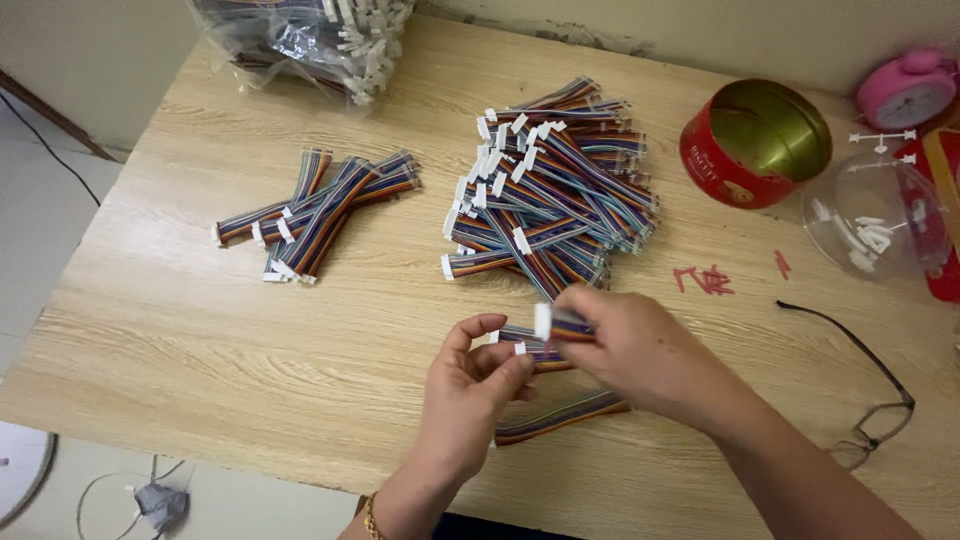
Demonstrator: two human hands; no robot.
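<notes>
**Both hands on striped ribbon cables, sorted group at left, main heap in the middle**

The fingers (478,352) of the left hand (462,400) curl partly closed around a short multicoloured ribbon cable (530,347), pinching it near its white connector; thumb and forefinger stand a little apart above it. The right hand (640,350) meets it from the other side, its fingers closed on a second cable end (556,323) with a white plug, blurred by motion. Both hands hover just above the wooden surface (200,330), near its front edge. 1 more cable (562,416) lies flat on the surface just below the hands.

Going left to right: a small group of cables (318,210) lies laid roughly parallel on the left, well apart from the hands. Behind it, at the back edge, sits a clear plastic bag (300,40) full of the same cables. In the middle is a much larger heap (550,190), just beyond the hands. Further right stand a red round tin (755,140), open and seemingly empty, a clear plastic dome (875,215) holding small white parts, and a pink alarm clock (908,88). Red scraps (705,280) and a pair of spectacles (870,400) lie near the right forearm.

Judging by the piles, only a small share looks handled; the large heap and the bag remain.
</notes>
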